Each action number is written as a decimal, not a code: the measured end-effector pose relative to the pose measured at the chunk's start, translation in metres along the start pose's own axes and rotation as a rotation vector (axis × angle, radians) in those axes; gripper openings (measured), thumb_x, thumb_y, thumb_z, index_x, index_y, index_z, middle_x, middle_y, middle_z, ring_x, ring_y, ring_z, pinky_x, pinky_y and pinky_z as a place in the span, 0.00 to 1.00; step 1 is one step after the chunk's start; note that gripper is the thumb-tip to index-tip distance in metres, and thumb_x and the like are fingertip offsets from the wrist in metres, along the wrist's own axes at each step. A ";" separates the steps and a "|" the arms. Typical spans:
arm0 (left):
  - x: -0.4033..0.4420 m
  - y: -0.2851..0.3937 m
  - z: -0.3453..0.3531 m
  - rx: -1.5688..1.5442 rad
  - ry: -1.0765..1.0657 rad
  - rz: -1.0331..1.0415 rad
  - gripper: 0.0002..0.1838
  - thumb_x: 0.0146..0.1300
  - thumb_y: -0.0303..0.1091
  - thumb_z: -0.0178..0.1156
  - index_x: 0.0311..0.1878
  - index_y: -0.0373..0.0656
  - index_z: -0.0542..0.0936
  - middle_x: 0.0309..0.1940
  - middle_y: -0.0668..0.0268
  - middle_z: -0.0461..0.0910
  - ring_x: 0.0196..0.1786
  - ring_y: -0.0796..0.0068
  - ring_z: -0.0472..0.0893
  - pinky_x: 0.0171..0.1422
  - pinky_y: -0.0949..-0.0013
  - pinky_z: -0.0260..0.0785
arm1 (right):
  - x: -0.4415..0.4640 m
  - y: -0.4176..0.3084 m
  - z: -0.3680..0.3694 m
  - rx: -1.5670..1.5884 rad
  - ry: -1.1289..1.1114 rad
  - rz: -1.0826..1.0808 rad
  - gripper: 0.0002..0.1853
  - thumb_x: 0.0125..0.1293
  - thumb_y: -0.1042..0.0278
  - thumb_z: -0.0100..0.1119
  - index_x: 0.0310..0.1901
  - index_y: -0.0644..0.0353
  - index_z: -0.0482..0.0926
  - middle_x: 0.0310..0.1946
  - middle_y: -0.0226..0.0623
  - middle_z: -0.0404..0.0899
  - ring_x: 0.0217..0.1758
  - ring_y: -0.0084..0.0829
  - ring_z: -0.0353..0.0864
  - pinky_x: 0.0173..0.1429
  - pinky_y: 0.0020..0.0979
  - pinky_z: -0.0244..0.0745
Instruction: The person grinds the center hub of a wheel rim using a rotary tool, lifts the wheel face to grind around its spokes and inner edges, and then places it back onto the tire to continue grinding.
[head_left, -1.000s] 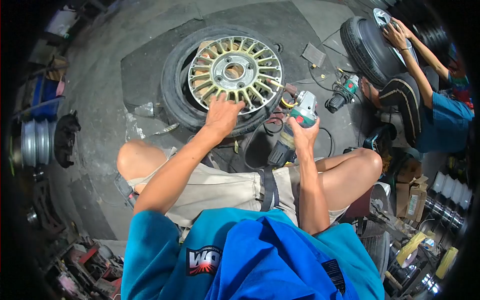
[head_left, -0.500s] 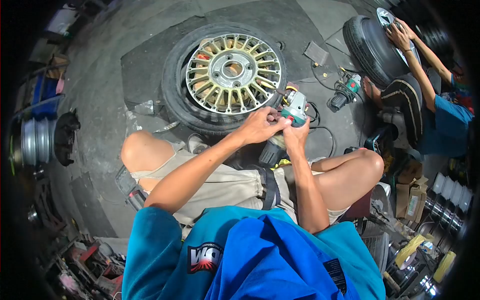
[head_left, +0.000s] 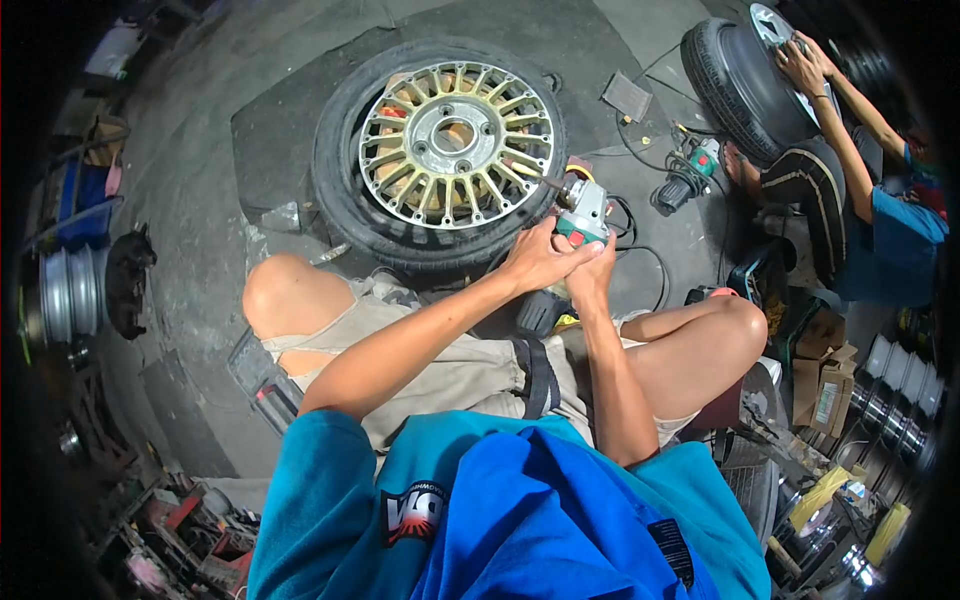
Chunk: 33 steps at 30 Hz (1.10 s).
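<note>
An angle grinder (head_left: 590, 212) with a silver head and green body is held in front of my lap. A slim, pale pointed bit (head_left: 527, 171) sticks out from its head toward the wheel rim. My left hand (head_left: 545, 258) is closed against the grinder's left side, thumb stretched across toward the other hand. From below and to the right, my right hand (head_left: 592, 272) grips the body; some of its fingers are hidden. The multi-spoke alloy wheel rim (head_left: 440, 135), yellowish between spokes, lies flat on a black tire (head_left: 335, 185) just beyond the grinder.
At right, a co-worker's hands (head_left: 805, 65) rest on another wheel beside a tire (head_left: 715, 85). A second grinder (head_left: 687, 180) lies on the floor with its cord. Silver rims (head_left: 70, 290) stand at left, and a cardboard box (head_left: 825, 390) is at right.
My left hand has shifted right and closed around the grinder's side, its thumb now lying across the body. The wheel rim and tire appear slightly farther left in view.
</note>
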<state>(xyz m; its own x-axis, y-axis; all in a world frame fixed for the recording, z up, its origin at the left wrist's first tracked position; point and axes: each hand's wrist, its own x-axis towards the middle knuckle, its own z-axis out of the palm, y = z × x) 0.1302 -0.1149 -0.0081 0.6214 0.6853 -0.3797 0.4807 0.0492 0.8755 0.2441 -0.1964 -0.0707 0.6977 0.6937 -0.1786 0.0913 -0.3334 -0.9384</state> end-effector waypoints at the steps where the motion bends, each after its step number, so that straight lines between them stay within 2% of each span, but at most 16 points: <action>1: 0.000 -0.002 0.001 -0.011 0.018 0.023 0.54 0.55 0.76 0.70 0.60 0.26 0.79 0.51 0.40 0.86 0.55 0.48 0.87 0.63 0.55 0.76 | 0.001 0.000 0.000 0.001 0.000 0.000 0.49 0.52 0.60 0.85 0.66 0.76 0.64 0.47 0.43 0.84 0.47 0.35 0.85 0.56 0.37 0.81; 4: 0.000 -0.002 0.001 -0.036 -0.006 -0.021 0.54 0.55 0.75 0.71 0.60 0.26 0.79 0.52 0.41 0.86 0.56 0.50 0.87 0.64 0.55 0.76 | 0.000 -0.007 -0.001 0.067 -0.038 0.056 0.49 0.50 0.59 0.86 0.66 0.77 0.64 0.46 0.44 0.85 0.47 0.36 0.85 0.56 0.38 0.80; 8: 0.005 -0.001 -0.002 0.012 -0.053 -0.069 0.53 0.56 0.74 0.71 0.61 0.26 0.78 0.53 0.42 0.86 0.57 0.52 0.87 0.64 0.57 0.76 | 0.000 -0.005 0.002 0.008 0.031 0.023 0.51 0.49 0.54 0.85 0.65 0.77 0.64 0.45 0.46 0.85 0.47 0.37 0.85 0.55 0.38 0.80; 10: 0.003 -0.004 0.000 -0.016 0.010 -0.004 0.52 0.55 0.74 0.72 0.60 0.27 0.79 0.51 0.43 0.86 0.55 0.55 0.87 0.62 0.58 0.77 | -0.001 -0.007 0.001 0.037 -0.022 0.058 0.55 0.49 0.52 0.85 0.69 0.79 0.62 0.47 0.49 0.85 0.49 0.39 0.85 0.58 0.38 0.80; 14: 0.001 -0.001 -0.001 -0.066 0.004 -0.004 0.53 0.55 0.74 0.72 0.60 0.26 0.79 0.50 0.44 0.86 0.54 0.57 0.87 0.60 0.59 0.77 | 0.002 0.004 0.000 -0.008 0.000 0.049 0.60 0.49 0.52 0.85 0.72 0.81 0.58 0.50 0.52 0.84 0.51 0.42 0.85 0.61 0.38 0.79; 16: 0.002 0.010 -0.012 -0.025 -0.068 -0.030 0.58 0.54 0.76 0.69 0.67 0.24 0.73 0.54 0.38 0.85 0.61 0.42 0.85 0.67 0.51 0.75 | 0.001 -0.012 0.003 -0.047 0.008 0.087 0.63 0.49 0.51 0.86 0.74 0.82 0.55 0.51 0.54 0.84 0.53 0.43 0.85 0.62 0.39 0.78; 17: 0.000 0.009 -0.012 -0.063 -0.067 -0.026 0.56 0.55 0.75 0.70 0.66 0.26 0.75 0.54 0.39 0.85 0.60 0.43 0.85 0.68 0.51 0.75 | 0.003 0.002 0.005 -0.053 0.015 0.052 0.60 0.49 0.52 0.86 0.73 0.81 0.58 0.51 0.53 0.84 0.53 0.43 0.85 0.62 0.39 0.79; 21: 0.001 0.004 -0.009 -0.051 -0.038 -0.031 0.55 0.55 0.76 0.69 0.65 0.28 0.76 0.55 0.41 0.85 0.60 0.45 0.85 0.68 0.53 0.75 | 0.001 -0.020 0.001 0.032 -0.043 0.086 0.58 0.48 0.53 0.86 0.71 0.80 0.60 0.51 0.53 0.84 0.53 0.43 0.86 0.61 0.39 0.79; 23: 0.007 0.004 -0.012 -0.072 -0.060 -0.019 0.53 0.55 0.73 0.73 0.62 0.26 0.78 0.51 0.46 0.86 0.55 0.60 0.86 0.63 0.60 0.76 | 0.005 -0.011 0.004 -0.028 0.034 0.021 0.56 0.47 0.53 0.87 0.69 0.78 0.62 0.50 0.52 0.84 0.52 0.43 0.86 0.59 0.40 0.79; 28: 0.009 -0.004 -0.017 -0.114 -0.126 0.000 0.50 0.57 0.71 0.73 0.64 0.30 0.78 0.53 0.50 0.87 0.56 0.62 0.86 0.65 0.61 0.75 | -0.002 -0.030 0.006 -0.065 0.038 0.011 0.55 0.47 0.53 0.87 0.68 0.76 0.63 0.49 0.52 0.84 0.52 0.43 0.86 0.59 0.40 0.79; 33: -0.007 0.016 -0.012 -0.158 -0.058 0.015 0.46 0.61 0.67 0.72 0.66 0.33 0.78 0.54 0.52 0.87 0.55 0.63 0.86 0.65 0.62 0.75 | 0.002 -0.029 -0.008 -0.070 -0.036 0.010 0.54 0.46 0.54 0.87 0.69 0.72 0.64 0.50 0.51 0.85 0.52 0.45 0.87 0.59 0.41 0.80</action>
<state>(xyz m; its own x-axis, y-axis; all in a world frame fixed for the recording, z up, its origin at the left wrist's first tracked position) 0.1262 -0.1102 0.0118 0.6648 0.6440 -0.3785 0.3702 0.1560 0.9157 0.2483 -0.1902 -0.0412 0.6729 0.7123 -0.1995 0.1350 -0.3835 -0.9136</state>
